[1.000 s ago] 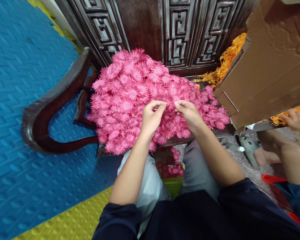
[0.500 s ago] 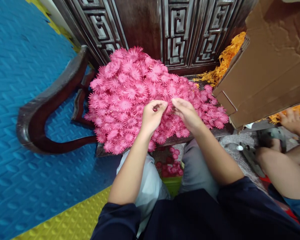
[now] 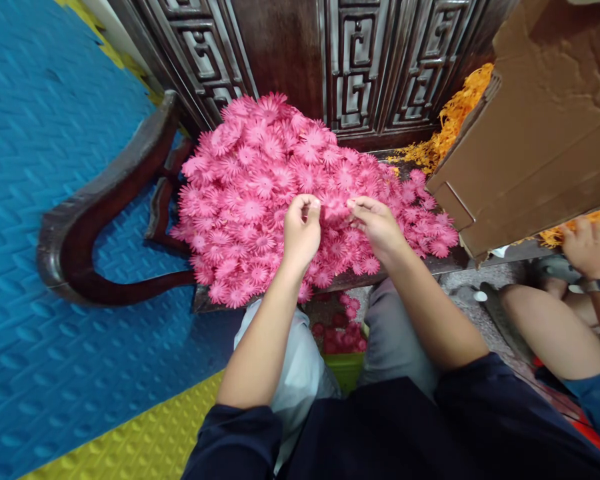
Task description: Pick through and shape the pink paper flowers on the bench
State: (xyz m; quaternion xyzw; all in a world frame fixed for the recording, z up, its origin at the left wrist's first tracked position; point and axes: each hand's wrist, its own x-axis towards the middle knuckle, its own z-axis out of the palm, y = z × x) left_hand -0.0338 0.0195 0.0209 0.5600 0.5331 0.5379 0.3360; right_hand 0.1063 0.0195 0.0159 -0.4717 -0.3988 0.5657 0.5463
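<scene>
A large heap of pink artificial flowers (image 3: 250, 210) lies on a dark wooden bench (image 3: 343, 283) in front of me. Over the front of the heap I hold both hands up, a short gap apart. My left hand (image 3: 303, 230) is closed in a pinch, thumb against the forefinger. Facing it, my right hand (image 3: 377, 227) is pinched too, its fingertips pointing left. Whatever sits between the fingertips blends into the pink petals behind, so I cannot make it out.
A brown cardboard box (image 3: 540, 133) stands at right, with orange artificial strands (image 3: 463, 107) beside it. Another person's hand (image 3: 587, 247) is at the far right. A curved wooden armrest (image 3: 65, 260) is at left. Between my knees, a green container (image 3: 345, 367) sits below pink flowers.
My left hand has drawn slightly left, and its fingers have turned more upright, widening the gap between my hands. My right hand has barely moved. The other person's leg has shifted.
</scene>
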